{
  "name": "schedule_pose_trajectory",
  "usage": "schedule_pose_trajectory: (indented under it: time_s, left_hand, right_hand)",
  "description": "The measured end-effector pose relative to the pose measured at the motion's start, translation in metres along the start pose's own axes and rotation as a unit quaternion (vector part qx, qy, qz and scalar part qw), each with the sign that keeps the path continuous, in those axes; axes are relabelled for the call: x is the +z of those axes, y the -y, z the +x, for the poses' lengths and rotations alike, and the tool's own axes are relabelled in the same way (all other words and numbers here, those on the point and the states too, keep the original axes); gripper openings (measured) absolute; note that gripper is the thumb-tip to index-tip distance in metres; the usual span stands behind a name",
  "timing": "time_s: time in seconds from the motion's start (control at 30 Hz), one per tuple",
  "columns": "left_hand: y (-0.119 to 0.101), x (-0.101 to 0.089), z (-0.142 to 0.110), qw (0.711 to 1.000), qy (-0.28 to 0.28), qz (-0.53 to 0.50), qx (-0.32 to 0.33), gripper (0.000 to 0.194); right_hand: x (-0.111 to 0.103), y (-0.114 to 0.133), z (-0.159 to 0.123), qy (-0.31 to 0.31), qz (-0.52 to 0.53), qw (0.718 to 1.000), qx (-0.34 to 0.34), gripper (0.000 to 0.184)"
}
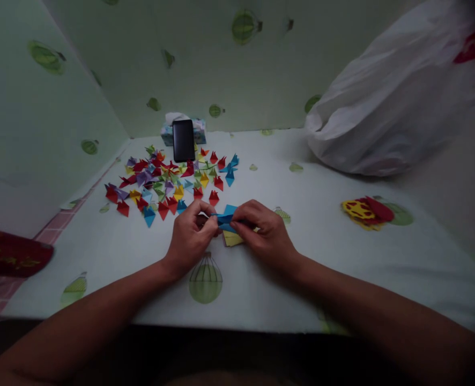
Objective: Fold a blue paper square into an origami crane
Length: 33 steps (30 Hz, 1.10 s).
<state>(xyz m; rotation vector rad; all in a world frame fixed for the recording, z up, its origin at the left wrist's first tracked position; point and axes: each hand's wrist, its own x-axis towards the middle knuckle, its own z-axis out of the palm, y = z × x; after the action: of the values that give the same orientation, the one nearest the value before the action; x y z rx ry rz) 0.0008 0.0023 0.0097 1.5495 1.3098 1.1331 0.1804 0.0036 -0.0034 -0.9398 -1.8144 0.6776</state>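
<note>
Between my two hands is a small piece of blue folded paper (224,219). My left hand (192,235) pinches its left end with thumb and forefinger. On the other side my right hand (266,231) grips the right end, its fingers closed and partly covering the paper. Just below lies a stack of yellow paper squares (231,239), partly hidden by my right hand. A blue piece of paper also shows behind the folded one. Many small folded paper cranes (165,179) in red, yellow, blue, green and purple spread over the table to the left.
A black phone (183,140) leans on a tissue box (199,131) behind the cranes. At the back right rests a large white plastic bag (378,107). Yellow and red cutouts (364,212) lie at the right. A dark red packet (14,253) sits at the left edge.
</note>
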Motion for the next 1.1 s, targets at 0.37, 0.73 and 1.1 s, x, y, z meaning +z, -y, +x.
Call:
schedule_pose_trajectory:
  time_s: [0.37, 0.73, 1.1]
  left_hand:
    - [0.000, 0.006, -0.003, 0.993, 0.001, -0.103, -0.065, 0.019]
    - [0.000, 0.000, 0.001, 0.978, 0.059, -0.149, -0.132, 0.026]
    - [-0.001, 0.003, 0.002, 0.973, 0.129, -0.115, -0.150, 0.028]
  right_hand:
    - [0.001, -0.005, 0.001, -0.015, 0.038, 0.997, 0.068, 0.008]
    - [-0.011, -0.012, 0.012, 0.127, 0.022, 0.992, 0.010, 0.012]
    - [-0.009, -0.009, 0.011, 0.087, 0.000, 0.996, 0.003, 0.016]
